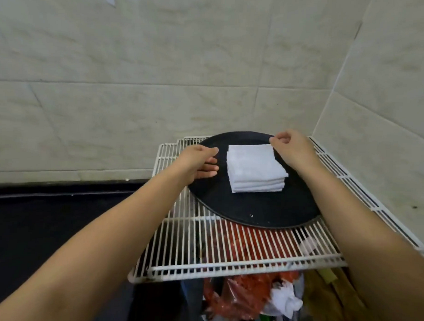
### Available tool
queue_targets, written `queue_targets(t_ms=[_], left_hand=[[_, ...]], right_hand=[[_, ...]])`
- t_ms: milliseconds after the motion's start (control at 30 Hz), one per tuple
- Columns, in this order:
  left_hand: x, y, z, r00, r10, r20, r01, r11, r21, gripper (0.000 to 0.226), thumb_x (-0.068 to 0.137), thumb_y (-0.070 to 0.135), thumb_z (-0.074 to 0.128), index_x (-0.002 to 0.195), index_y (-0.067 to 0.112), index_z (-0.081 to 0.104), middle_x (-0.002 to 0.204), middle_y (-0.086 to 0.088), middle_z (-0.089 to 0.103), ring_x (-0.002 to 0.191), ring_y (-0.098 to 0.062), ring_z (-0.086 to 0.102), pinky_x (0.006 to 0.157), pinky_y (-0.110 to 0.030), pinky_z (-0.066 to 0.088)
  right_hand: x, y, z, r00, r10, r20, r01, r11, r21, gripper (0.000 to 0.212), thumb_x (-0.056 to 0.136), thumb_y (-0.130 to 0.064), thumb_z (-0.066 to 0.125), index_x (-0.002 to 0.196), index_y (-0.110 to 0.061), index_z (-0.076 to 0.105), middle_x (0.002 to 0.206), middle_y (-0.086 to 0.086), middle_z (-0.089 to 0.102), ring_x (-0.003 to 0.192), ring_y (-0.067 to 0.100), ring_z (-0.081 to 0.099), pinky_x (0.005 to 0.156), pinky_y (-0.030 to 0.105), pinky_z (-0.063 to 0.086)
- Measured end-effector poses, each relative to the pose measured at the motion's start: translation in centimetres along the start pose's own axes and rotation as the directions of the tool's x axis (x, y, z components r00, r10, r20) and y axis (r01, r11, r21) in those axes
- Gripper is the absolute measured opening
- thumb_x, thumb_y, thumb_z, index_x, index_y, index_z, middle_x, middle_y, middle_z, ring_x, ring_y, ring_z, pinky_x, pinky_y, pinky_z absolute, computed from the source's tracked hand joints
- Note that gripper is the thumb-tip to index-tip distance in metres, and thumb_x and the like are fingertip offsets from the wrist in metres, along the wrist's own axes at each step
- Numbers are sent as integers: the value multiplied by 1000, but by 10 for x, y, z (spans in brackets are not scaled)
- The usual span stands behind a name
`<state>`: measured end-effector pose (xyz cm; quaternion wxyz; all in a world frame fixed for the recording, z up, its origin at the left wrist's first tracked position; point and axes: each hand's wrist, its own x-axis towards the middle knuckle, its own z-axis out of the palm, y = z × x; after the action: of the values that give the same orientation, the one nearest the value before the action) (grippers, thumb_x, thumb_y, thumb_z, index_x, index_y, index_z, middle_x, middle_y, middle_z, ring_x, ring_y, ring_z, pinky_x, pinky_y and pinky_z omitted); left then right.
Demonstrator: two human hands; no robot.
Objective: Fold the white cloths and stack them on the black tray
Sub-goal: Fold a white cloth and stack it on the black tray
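Tiled wall (137, 61) fills the back and right, meeting in a corner. Below it, white wire rack (227, 247) sits level, pushed into that corner. Under the rack: red plastic bags (237, 298) and other clutter, details unclear.

Black tray (264, 210) is round and lies flat on the far half of the rack. Stack of white cloths (255, 168) sits on the tray, a bit behind its centre. Cloths are folded square, several layers, edges roughly aligned, with the top one slightly offset toward the right. Exact count is hard to read.

My left hand (197, 163) hangs over the tray's left rim, just beside the stack's left edge but not touching it. Fingers loosely spread and pointing at the stack; it has nothing in it.

My right hand (290, 147) is at the stack's far right corner. Thumb and forefinger are curled close together right at that corner; can't tell whether they're pinching the top cloth or only beside it. Other fingers are curled in.

Both forearms are bare and reach in from the bottom corners.
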<state>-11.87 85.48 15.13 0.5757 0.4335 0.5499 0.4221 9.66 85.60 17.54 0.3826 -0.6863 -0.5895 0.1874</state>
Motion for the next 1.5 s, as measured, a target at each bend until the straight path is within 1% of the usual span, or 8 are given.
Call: queue_targets(t_ms=[167, 367, 633, 733, 867, 1067, 1200, 1500], left_hand=[[-70, -13, -95, 990, 115, -85, -112, 993, 44, 17, 96, 22, 52, 81, 14, 51, 75, -4, 57, 61, -14, 57, 45, -19, 52], [-209, -88, -287, 914, 132, -383, -60, 979, 194, 14, 96, 20, 51, 84, 13, 54, 76, -4, 59, 60, -13, 57, 47, -18, 51], [-420, -216, -491, 677, 73, -732, 312, 873, 375, 9, 91, 22, 55, 84, 19, 60, 77, -2, 66, 71, -17, 63, 69, -31, 53], [-475, -255, -537, 602, -15, -798, 391, 877, 279, 9, 92, 20, 53, 85, 17, 58, 78, -3, 65, 72, -17, 61, 72, -32, 52], [-524, -295, -593, 494, -107, -863, 423, 897, 132, 9, 92, 17, 51, 87, 14, 58, 81, -4, 63, 72, -18, 60, 69, -28, 49], [-533, -313, -712, 425, -102, -899, 412, 907, 92, 10, 92, 16, 52, 83, 17, 58, 69, 1, 60, 59, -9, 54, 63, -23, 45], [-530, -305, -809, 402, -130, -906, 416, 908, 55, 11, 93, 16, 50, 84, 18, 57, 80, -3, 62, 68, -13, 55, 63, -23, 44], [-576, -324, -976, 211, -242, -947, 443, 887, -128, 24, 92, 9, 49, 74, 23, 51, 74, -3, 58, 63, -13, 51, 59, -23, 41]], right_hand=[[-66, -92, 52, 950, -312, 19, 312, 950, -10, 25, 94, -21, 51, 110, -6, 62, 105, 8, 65, 91, 17, 55, 76, 23, 36], [-220, -198, 213, 785, -537, 310, 517, 842, 152, 19, 93, -18, 54, 97, -6, 67, 98, 11, 68, 87, 22, 60, 68, 24, 35], [-468, -285, 419, 355, -592, 724, 656, 709, 258, 23, 95, -31, 46, 104, -18, 62, 103, 3, 56, 92, 22, 58, 75, 33, 45], [-531, -313, 469, 205, -572, 794, 719, 639, 274, 24, 96, -31, 44, 105, -16, 61, 106, 5, 56, 94, 25, 59, 75, 34, 46], [-583, -345, 528, 57, -560, 826, 761, 560, 327, 25, 95, -29, 45, 103, -11, 61, 106, 9, 58, 93, 29, 59, 77, 35, 46], [-614, -418, 632, -37, -565, 824, 781, 498, 376, 26, 97, -29, 45, 104, -11, 62, 105, 9, 58, 93, 26, 59, 78, 35, 48], [-628, -488, 708, -105, -562, 821, 782, 463, 417, 27, 97, -30, 44, 104, -10, 61, 106, 8, 59, 92, 23, 59, 78, 35, 48], [-706, -623, 834, -329, -529, 782, 770, 329, 546, 24, 97, -25, 44, 104, -9, 61, 111, 11, 59, 102, 28, 58, 82, 34, 46]])
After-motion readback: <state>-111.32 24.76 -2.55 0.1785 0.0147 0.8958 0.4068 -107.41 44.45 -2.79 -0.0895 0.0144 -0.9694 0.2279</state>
